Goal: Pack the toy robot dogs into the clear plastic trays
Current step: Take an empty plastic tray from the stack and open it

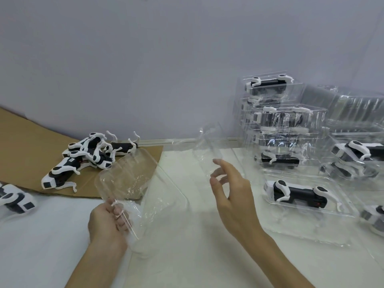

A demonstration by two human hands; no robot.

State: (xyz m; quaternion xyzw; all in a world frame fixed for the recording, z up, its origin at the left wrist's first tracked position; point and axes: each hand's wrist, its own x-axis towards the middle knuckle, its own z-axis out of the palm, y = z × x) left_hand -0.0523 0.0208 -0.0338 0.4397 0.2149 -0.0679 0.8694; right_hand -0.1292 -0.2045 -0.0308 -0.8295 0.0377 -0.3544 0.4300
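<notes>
Left hand grips the near edge of an empty clear plastic tray, tilted over the white table; right hand hovers empty, fingers loosely spread. Black-and-white toy robot dogs lie heaped at left.

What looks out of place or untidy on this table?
The unpacked toy dogs lie in a tangled heap on the cardboard, legs crossing one another. One dog lies apart, off the cardboard, at the left edge. Nothing looks broken.
</notes>
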